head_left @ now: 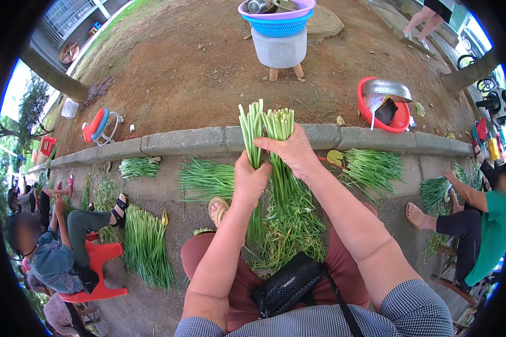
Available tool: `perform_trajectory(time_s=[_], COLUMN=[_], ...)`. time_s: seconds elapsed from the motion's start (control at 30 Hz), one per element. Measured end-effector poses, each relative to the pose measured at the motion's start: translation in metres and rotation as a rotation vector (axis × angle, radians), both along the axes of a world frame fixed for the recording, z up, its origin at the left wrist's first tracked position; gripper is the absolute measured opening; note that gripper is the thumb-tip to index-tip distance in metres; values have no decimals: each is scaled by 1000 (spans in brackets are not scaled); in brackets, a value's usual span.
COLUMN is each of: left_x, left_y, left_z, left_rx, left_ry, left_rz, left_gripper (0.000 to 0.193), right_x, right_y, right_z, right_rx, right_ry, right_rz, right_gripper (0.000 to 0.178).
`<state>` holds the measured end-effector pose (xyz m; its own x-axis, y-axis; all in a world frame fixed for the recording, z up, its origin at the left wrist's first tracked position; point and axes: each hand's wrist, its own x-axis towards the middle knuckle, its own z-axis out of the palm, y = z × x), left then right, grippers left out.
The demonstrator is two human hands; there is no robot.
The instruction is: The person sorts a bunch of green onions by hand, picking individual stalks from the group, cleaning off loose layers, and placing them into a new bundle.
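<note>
So there are two bunches of long green stalks up front, and they're right in the hands. The slimmer bunch (pixel 251 126) is in the left hand (pixel 252 178), fingers wrapped round it. The fatter bunch (pixel 279 122) is in the right hand (pixel 291 150), which is closed on it just below the pale ends, thumb reaching across to the slim one.

Main thing spatially: they're side by side, nearly parallel, pale ends pointing away from the wearer and leaves hanging back toward the lap. Slim one tips a bit left. The right hand is nearer the pale ends; the left grips lower down.

Below is a messy heap of loose leaves (pixel 295 230), then a black purse (pixel 287 283) on the lap. The stone curb (pixel 185 140) runs across behind the bunches; can't tell how high above it they are. More greens lie left (pixel 208 178) and right (pixel 374 168) along it. Sideways there's bare pavement (pixel 385 219) before the seated person in green (pixel 497 236), so elbow room looks decent.
</note>
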<state>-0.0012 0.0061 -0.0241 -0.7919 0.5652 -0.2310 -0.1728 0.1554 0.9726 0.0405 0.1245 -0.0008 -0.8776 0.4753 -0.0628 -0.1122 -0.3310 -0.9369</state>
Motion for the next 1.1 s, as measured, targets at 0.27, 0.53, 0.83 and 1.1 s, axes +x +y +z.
perform_trajectory(time_s=[0.27, 0.53, 0.83, 1.1], left_x=[-1, -3, -20, -23], left_y=[-10, -13, -22, -26], left_z=[11, 12, 3, 11], left_rx=[371, 382, 457, 432], left_ry=[-463, -369, -371, -324], left_rz=[-35, 50, 272, 213], left_gripper=[14, 13, 11, 14], right_x=[4, 2, 9, 11], right_y=[10, 12, 32, 53], right_z=[2, -2, 10, 6], right_rx=[-196, -245, -324, -206], right_ry=[-37, 7, 2, -101], right_rz=[76, 38, 189, 86], right_gripper=[16, 18, 24, 24])
